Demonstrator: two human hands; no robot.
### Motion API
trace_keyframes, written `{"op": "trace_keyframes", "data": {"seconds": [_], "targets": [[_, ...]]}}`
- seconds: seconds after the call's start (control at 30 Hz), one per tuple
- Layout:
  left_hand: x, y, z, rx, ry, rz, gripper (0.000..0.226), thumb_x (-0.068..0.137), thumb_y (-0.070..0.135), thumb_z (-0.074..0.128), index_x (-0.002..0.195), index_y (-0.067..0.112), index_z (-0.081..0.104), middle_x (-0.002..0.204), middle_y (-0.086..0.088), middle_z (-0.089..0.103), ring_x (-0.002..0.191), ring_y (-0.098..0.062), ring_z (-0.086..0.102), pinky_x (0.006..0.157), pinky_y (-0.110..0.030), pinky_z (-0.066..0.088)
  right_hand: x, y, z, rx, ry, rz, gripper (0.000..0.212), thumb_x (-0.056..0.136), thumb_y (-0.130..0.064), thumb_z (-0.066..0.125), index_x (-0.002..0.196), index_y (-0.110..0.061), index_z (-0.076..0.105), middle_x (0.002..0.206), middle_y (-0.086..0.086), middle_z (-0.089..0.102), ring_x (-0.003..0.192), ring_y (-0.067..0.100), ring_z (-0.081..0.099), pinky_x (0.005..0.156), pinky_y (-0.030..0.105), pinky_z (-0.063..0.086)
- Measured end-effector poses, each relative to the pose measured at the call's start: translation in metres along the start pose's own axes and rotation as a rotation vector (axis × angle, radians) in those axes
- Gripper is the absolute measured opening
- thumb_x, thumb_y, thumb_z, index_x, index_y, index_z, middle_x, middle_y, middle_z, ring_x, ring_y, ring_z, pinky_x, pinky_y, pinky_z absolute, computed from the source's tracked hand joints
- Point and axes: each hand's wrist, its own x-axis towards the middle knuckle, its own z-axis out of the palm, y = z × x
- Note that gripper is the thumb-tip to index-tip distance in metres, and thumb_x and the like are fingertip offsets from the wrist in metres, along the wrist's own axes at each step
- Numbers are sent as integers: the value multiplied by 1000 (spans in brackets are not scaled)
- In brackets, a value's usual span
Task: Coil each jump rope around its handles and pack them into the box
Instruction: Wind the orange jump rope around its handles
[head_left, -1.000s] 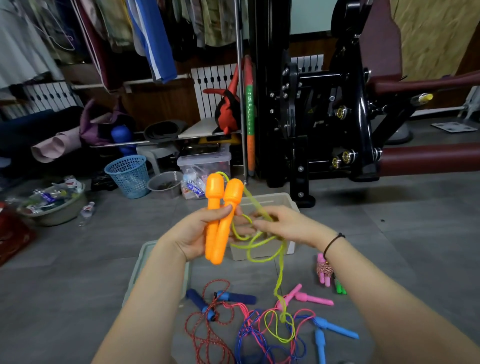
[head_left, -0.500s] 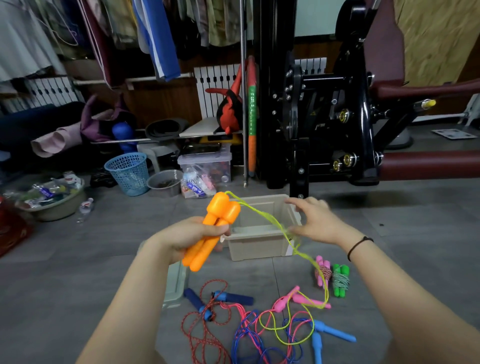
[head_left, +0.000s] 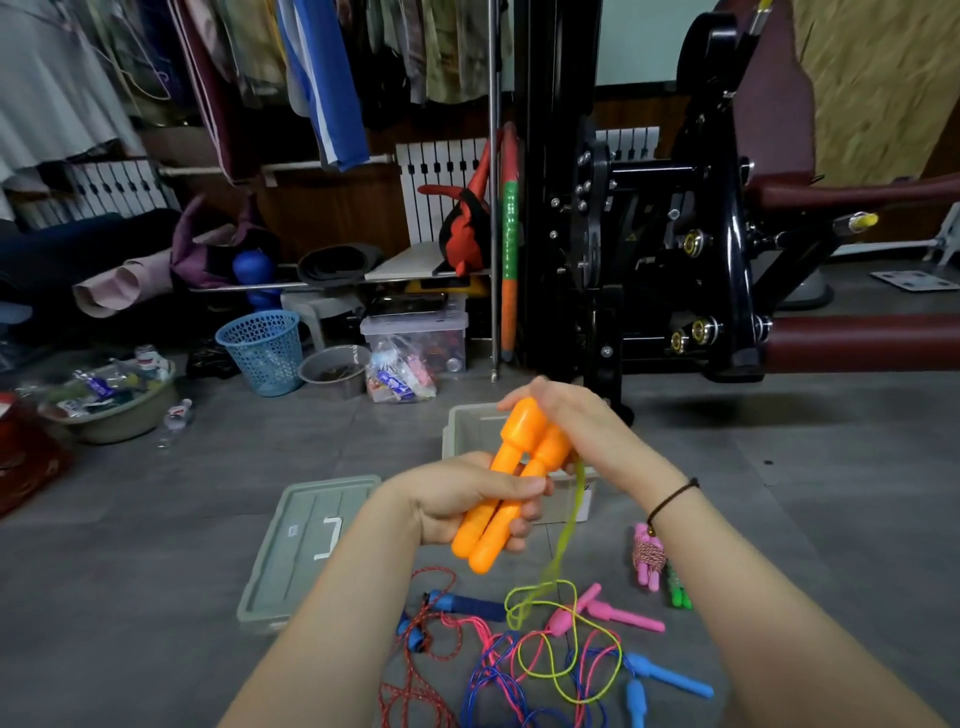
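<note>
Right hand (head_left: 566, 421) back at 2 handles (head_left: 519, 457) (grip unclear); left fingers (head_left: 524, 487) tight around them.

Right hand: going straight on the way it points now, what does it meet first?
The heads of the orange handles: the right hand points up-left, fingertips at them, while the left hand grips the shafts. Beyond lies the open box, but depth is unclear and the hand is blurred.

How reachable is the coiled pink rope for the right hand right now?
Probably yes, once freed: the coiled pink rope lies uncovered on the floor beside the right forearm. But the right hand is up at the orange handles, seemingly working the yellow-green rope.
</note>
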Motion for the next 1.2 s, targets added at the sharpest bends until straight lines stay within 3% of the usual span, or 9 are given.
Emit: {"op": "trace_keyframes", "data": {"seconds": [0.1, 0.3, 0.47, 0.57, 0.67, 0.77, 0.9, 1.07, 1.2], "targets": [[5, 0, 3, 27, 103, -21, 17, 89, 16, 62, 101, 4, 60, 71, -3, 57, 62, -12, 55, 62, -27, 52, 4, 8, 9, -368, 246, -77, 42, 84, -57, 56, 68, -19, 65, 51, -3, 54, 44, 4, 47, 47, 25, 40], [-3, -1, -5, 240, 312, -42, 22, 90, 30, 60, 106, 14, 60, 82, -3, 68, 68, -14, 65, 58, -32, 57, 4, 8, -9, -312, 516, 30, 45, 87, -53, 55, 64, -15, 63, 50, 5, 57, 38, 13, 54, 37, 27, 43], [-3, 2, 5, 232, 339, 114, 34, 91, 36, 54, 110, 8, 56, 74, -5, 57, 52, -6, 39, 41, -15, 30, 2, 9, -23, -192, 545, 39, 45, 90, -51, 52, 69, -12, 63, 62, 16, 64, 36, 15, 52, 35, 22, 39], [-3, 5, 13, 188, 357, 123, 50, 81, 55, 47, 113, 17, 58, 88, -13, 66, 67, -20, 61, 52, -25, 50, 1, 7, -21, -231, 549, -40, 37, 90, -49, 53, 67, -22, 65, 56, 5, 63, 39, 10, 50, 43, 26, 40], [-6, 8, 13, 227, 397, 206, 41, 88, 49, 48, 116, 22, 61, 99, -15, 70, 85, -30, 68, 70, -38, 57, 0, 2, -19, -241, 575, -108, 33, 91, -41, 56, 71, -17, 68, 53, -3, 60, 45, 6, 52, 46, 16, 38], [-9, 11, 10, 286, 418, 301, 26, 96, 34, 50, 118, 25, 61, 103, -11, 71, 83, -25, 67, 65, -33, 52, -2, -1, -15, -237, 606, -181, 26, 90, -33, 60, 74, -14, 69, 56, -7, 60, 55, 3, 54, 52, 11, 39], [-9, 14, 13, 489, 455, 390, 23, 96, 39, 49, 111, 29, 63, 92, -3, 73, 68, -10, 52, 58, -20, 40, -1, -1, -12, -202, 667, -235, 24, 88, -36, 60, 75, -16, 66, 58, -5, 59, 56, 6, 54, 51, 14, 40], [-4, 14, 16, 576, 454, 415, 11, 95, 23, 55, 86, 19, 60, 68, 5, 64, 57, -10, 46, 54, -21, 38, -1, -2, -16, -104, 694, -222, 31, 82, -47, 54, 71, -19, 65, 65, 10, 66, 59, 26, 62, 53, 37, 49], [-6, 15, 15, 490, 376, 353, 14, 95, 19, 55, 84, 12, 56, 68, 2, 62, 54, -8, 47, 48, -19, 36, -5, -3, -17, -67, 636, -221, 28, 83, -46, 55, 69, -24, 64, 63, 5, 66, 54, 25, 61, 45, 27, 42]]}}
